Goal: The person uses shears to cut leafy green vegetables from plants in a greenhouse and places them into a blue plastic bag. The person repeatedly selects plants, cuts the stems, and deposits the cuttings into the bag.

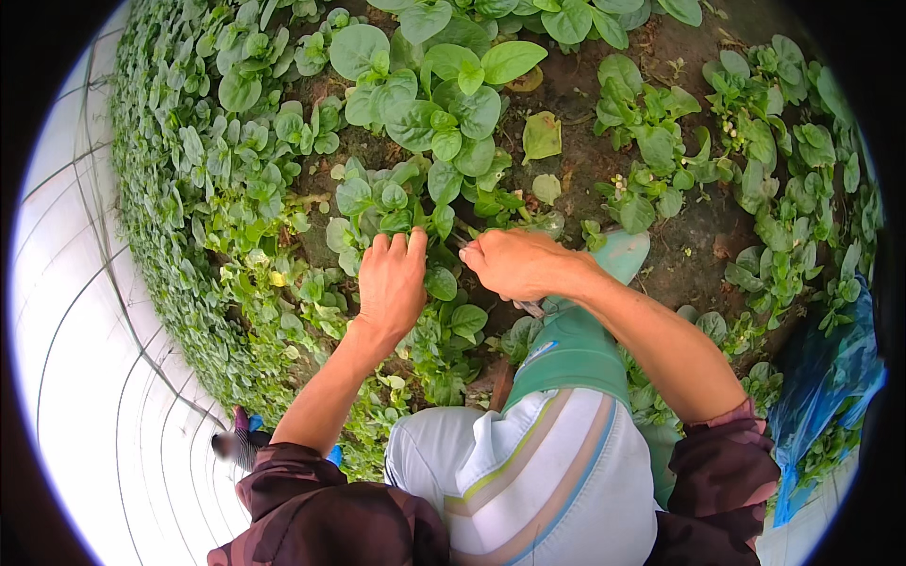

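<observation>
My left hand (pixel 393 283) has its fingers curled around the shoots of a leafy green plant (pixel 393 194), low in the bed. The stems inside the grip are hidden by my fingers. To its right, my right hand (pixel 520 263) is closed around a small metal cutting tool (pixel 531 308). Part of the tool sticks out below the palm, and a thin piece shows ahead of the thumb, close to the plant's base. Its exact kind cannot be told. Broad-leaved shoots (pixel 453 113) of the same kind stand just beyond both hands.
A green rubber boot (pixel 573 347) is planted beside my right hand. Yellowed leaves (pixel 542 136) lie on bare soil (pixel 566 191). At the right, a blue plastic bag (pixel 824 382) holds greenery. Another person (pixel 244 442) is far off at the lower left, by the translucent greenhouse wall (pixel 92 283).
</observation>
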The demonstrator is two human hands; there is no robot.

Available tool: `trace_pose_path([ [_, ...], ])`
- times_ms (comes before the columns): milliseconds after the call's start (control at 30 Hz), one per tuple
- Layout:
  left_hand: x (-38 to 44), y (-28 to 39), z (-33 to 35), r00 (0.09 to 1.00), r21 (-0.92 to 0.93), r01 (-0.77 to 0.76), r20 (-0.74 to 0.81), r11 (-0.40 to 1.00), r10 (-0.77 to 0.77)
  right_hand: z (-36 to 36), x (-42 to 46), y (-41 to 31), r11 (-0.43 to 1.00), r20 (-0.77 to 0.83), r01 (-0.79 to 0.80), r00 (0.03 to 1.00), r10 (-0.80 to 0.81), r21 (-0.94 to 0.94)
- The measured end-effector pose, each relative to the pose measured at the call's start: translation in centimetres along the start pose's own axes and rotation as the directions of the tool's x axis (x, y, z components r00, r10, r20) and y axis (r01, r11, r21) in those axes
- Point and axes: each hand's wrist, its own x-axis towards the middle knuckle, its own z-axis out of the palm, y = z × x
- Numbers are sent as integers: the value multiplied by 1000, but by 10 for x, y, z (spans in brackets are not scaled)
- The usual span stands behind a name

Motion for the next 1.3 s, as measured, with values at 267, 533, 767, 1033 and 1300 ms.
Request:
trace_pose_path([
  [267, -8, -6, 2, 995, -56, -23, -94, 998, 18, 6, -10, 13, 961, -4, 45, 999, -46, 271],
  [533, -6, -16, -3, 992, -52, -66, -112, 997, 60, -16, 13, 9, 862, 213, -81, 976, -32, 500],
  [767, -3, -15, -1, 978, -73, -112, -184, 991, 97, -25, 6, 9, 877, 250, -137, 968, 21, 460],
  [1033, 20, -14, -10, 968, 66, -229, -90, 971, 234, -10, 27, 6, 773, 207, -165, 977, 44, 613],
  [1300, -11, -53, 20, 961, -247, -256, -174, 935, 217, -12, -6, 5, 831, 61, -1, 997, -39, 556],
])
